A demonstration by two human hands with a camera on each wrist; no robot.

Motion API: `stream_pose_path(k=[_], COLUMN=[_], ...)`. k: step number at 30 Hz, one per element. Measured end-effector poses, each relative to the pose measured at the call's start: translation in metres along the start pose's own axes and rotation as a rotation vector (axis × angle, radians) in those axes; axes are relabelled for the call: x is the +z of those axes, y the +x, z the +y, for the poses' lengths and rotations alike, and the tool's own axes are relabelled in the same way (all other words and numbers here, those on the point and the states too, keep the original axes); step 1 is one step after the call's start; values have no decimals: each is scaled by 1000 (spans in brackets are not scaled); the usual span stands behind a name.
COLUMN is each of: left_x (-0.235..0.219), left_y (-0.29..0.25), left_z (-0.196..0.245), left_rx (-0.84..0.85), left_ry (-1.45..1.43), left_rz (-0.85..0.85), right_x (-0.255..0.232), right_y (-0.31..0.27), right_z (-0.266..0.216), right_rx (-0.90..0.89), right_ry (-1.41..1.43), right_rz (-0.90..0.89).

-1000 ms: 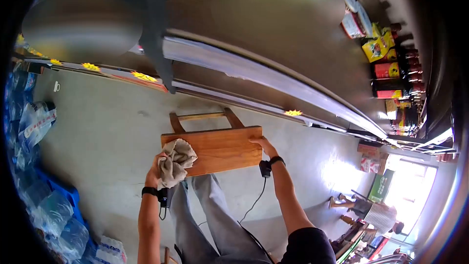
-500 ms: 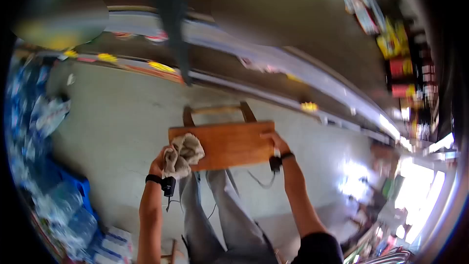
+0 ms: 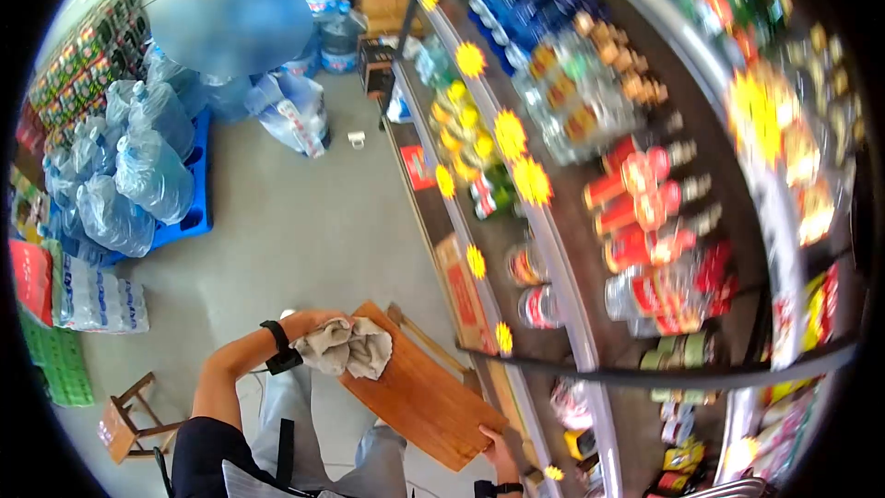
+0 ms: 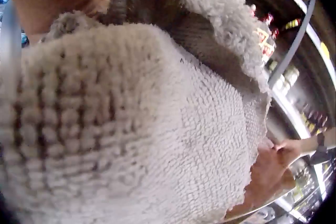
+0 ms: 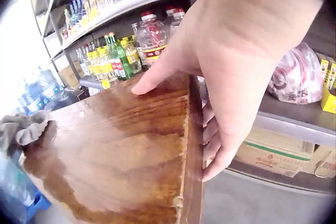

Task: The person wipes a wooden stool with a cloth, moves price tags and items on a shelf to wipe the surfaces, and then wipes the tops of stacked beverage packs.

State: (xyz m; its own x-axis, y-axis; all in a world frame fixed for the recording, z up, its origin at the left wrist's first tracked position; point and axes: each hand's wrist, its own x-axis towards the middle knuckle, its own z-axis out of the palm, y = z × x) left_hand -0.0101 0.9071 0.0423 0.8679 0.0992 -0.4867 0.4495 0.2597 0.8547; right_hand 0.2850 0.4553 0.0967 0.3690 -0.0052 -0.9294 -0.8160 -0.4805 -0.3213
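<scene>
A wooden stool (image 3: 419, 387) with a flat reddish-brown top is held slanted above the floor, close to the shelves. The left hand (image 3: 318, 321) holds a crumpled grey-beige cloth (image 3: 355, 347) against the end of the top nearer the left arm. That cloth (image 4: 131, 124) fills most of the left wrist view and hides the left fingers. At the other end the right hand (image 5: 226, 71) grips the board's edge, thumb on the upper face and fingers curled round the side. Wet-looking patches shine on the wooden top (image 5: 115, 155) in the right wrist view.
Shelves of bottles (image 3: 636, 286) with yellow star tags run along the right. Large water bottles in bags (image 3: 152, 175) stand on a blue pallet (image 3: 198, 194) at the left. A small wooden stool (image 3: 129, 420) is at lower left, near wrapped bottle packs (image 3: 101, 300).
The head view has swung towards the bottles and pallet. The stool appears lower and more slanted, closer to the shelves. Both hands keep their places on the cloth and the board's edge.
</scene>
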Motion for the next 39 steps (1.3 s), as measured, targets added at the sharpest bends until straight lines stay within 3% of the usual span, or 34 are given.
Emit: stream_pose_path(k=[1,3,6,8,9,10,12,14,16,18,19,20,21,23,27,28,30,31,32,34,35,36,38,39], left_x=[-27,-79,-137,-183,-202,-227,-276,-327,-371,-407,-435,-452,-459,-493,-545,-556,-581,-584,-594,-610,-608,-617,-633,-644], left_y=[-9,-30,-58,-69,-74,-70,-34,-16,2,6,23,31,39,55,73,87,118,135,149,182,191,206,190,207], left_z=[11,43,97,133,158,159,140,153,159,176,162,161,156,161,165,155,137,113,105,96,104,77,107,71], left_rx=[29,309,299,196,135,123,18,7,49,-45,176,165,149,150,122,110,109,148,139,-140,-309,-352,-453,-385], left_ry=[-3,247,251,-132,-414,-409,-739,-570,-606,-661,67,54,-299,-615,-239,-251,-612,-561,-563,-127,-162,-285,-50,12], left_rz=[21,45,122,70,196,209,145,192,214,207,402,399,216,46,132,116,84,224,209,273,347,320,382,394], right_x=[31,87,156,201,231,261,306,358,399,429,457,479,489,520,565,573,599,599,609,627,632,642,652,663], right_y=[-24,-50,-45,-50,-57,-61,-58,-59,-45,-11,-7,-2,-7,20,40,46,58,73,84,98,106,114,127,136], right_z=[-22,-46,-59,-74,-85,-92,-111,-130,-146,-163,-172,-178,-185,-200,-217,-218,-229,-222,-224,-229,-224,-227,-218,-216], right_rx=[-20,-60,-172,-252,-255,-275,-151,-208,-158,-95,-163,-152,-166,-144,-83,-75,-32,4,5,-8,1,24,-10,21], right_ry=[14,123,199,242,295,349,360,348,364,405,403,398,365,378,416,420,469,465,476,436,446,438,441,445], right_rz=[-48,-143,-236,-281,-343,-413,-330,-287,-368,-425,-531,-521,-445,-389,-371,-350,-336,-325,-311,-302,-262,-254,-229,-269])
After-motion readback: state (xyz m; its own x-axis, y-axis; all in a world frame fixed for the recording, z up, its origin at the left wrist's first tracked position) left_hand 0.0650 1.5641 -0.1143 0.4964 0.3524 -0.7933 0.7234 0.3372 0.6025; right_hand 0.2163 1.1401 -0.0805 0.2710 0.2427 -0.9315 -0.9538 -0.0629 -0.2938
